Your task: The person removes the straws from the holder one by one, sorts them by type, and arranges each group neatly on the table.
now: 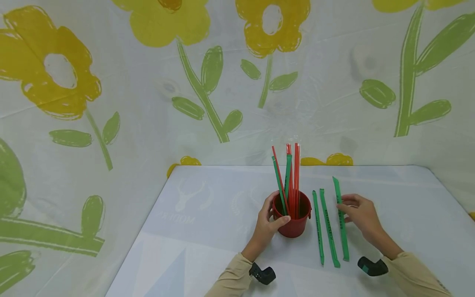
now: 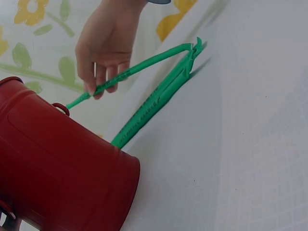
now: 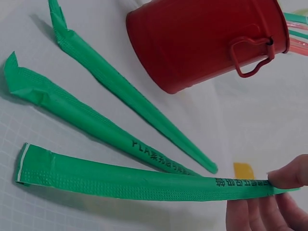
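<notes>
My left hand grips the left side of a small red metal bucket, its thumb near the rim. Several red straws and green-wrapped straws stand in the bucket. To the right, my right hand pinches a green paper-wrapped straw between thumb and fingers. In the right wrist view that straw is raised off the table at the hand's end. Two more green wrapped straws lie side by side between the bucket and my right hand.
The white table carries faint printed patterns. Behind and to the left hangs a white curtain with yellow flowers and green leaves. A black wrist device sits on the left wrist, and another black device on the right.
</notes>
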Demonstrator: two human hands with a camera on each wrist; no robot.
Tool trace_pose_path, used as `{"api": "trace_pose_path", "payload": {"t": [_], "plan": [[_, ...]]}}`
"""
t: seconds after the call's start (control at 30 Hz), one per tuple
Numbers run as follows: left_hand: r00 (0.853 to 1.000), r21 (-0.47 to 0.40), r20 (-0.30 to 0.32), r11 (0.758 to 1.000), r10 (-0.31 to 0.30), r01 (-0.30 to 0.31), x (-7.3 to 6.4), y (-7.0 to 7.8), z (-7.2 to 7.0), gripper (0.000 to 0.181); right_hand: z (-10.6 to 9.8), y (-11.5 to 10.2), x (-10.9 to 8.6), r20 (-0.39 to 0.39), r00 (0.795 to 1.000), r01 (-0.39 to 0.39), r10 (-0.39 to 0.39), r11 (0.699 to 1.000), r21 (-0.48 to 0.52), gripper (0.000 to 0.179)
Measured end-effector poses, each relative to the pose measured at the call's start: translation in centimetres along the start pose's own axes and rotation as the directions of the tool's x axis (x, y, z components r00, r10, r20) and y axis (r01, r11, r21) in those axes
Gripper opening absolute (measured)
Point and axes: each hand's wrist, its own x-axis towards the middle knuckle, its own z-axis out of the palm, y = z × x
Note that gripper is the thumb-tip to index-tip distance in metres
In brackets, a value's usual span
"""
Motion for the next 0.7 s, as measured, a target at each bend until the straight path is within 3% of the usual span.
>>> {"api": "trace_pose_path", "payload": {"t": [0.33,0.7], "plan": [[0.998,0.008,-0.049,0.999,0.047,-0.047,-0.1,-0.6,0.2,0.063,0.5,-0.1,-0.1,0.037,0.998,-0.058,0.059,0.998,-0.036,0.047],[1.0,-0.015,-0.01,1.0,0.006,-0.006,0.0,0.1,0.0,0.065,0.7,1.1,0.2,0.07,0.993,-0.086,0.093,0.991,-0.105,0.045]]}}
